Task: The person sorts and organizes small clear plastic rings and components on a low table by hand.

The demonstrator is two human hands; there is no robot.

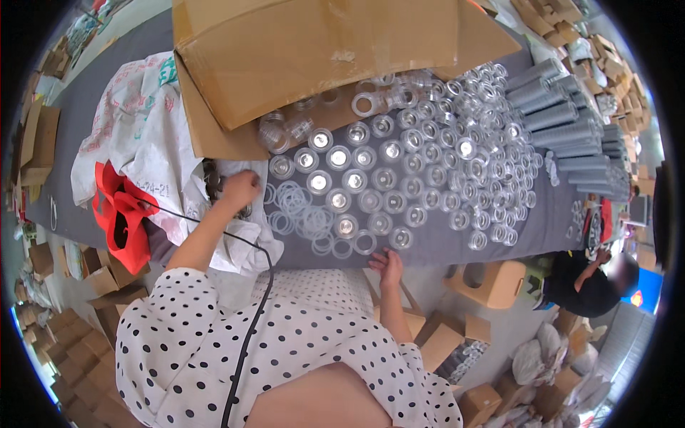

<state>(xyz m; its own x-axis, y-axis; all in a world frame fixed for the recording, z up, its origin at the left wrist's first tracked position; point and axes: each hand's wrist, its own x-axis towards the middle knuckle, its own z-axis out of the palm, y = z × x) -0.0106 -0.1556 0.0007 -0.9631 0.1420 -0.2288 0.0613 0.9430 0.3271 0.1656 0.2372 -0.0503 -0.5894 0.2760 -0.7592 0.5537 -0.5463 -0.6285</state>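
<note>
Two bare hands are at the front part of the bench [446, 246], which is covered in grey cloth. The left hand [241, 189] reaches in at the mouth of a white sack [139, 128], its fingers bent down among small pieces too hidden to make out; whether it grips one, I cannot tell. The right hand [389, 267] is at the near edge of the bench, just beside the closest cups, with its fingers loosely curled, apart from one another and holding nothing visible. Many clear cups [430, 153] cover the middle of the bench, spaced apart toward the left and packed closely toward the right. Between them and the sack lies a loose heap of clear rings [312, 221], some overlapping. A large carton [321, 64] stands behind, with more clear pieces under its front flap. Left of the left hand, a red bag [128, 221] lies against the sack, and a black cable [245, 349] runs from there down over the person's spotted clothing. Grey tubes [564, 118] are stacked at the far right. Below them, near a tan stool [503, 282], is a co-worker [589, 285] in black.
</note>
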